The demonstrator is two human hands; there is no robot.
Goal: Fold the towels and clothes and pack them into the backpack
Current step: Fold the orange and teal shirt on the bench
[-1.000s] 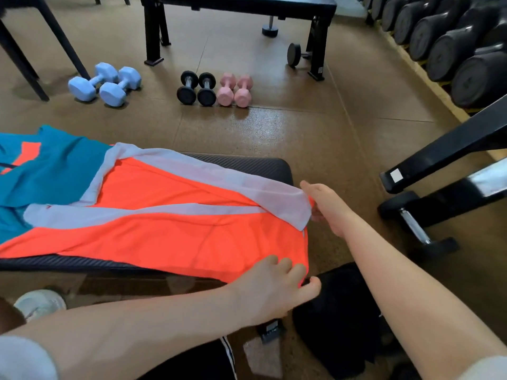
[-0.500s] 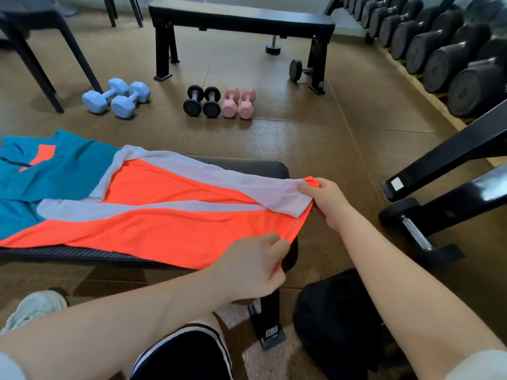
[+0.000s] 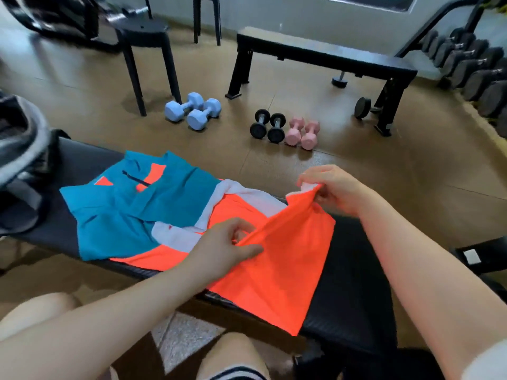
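Head view: I am pinching the shirt's (image 3: pixel 277 259) hem with left hand (image 3: pixel 227 246) and right hand (image 3: pixel 333 189), lifting it off the bench (image 3: pixel 354 294); keeping edges aligned should give a square fold.

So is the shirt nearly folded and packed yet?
Not nearly. Nothing looks packed yet. The orange, teal and white sports shirt lies spread on the black padded bench. In hand: the left hand and right hand pinch its orange hem, lifted for a first fold. Left: finishing the folds, then putting it into the grey and black backpack at the bench's far end.
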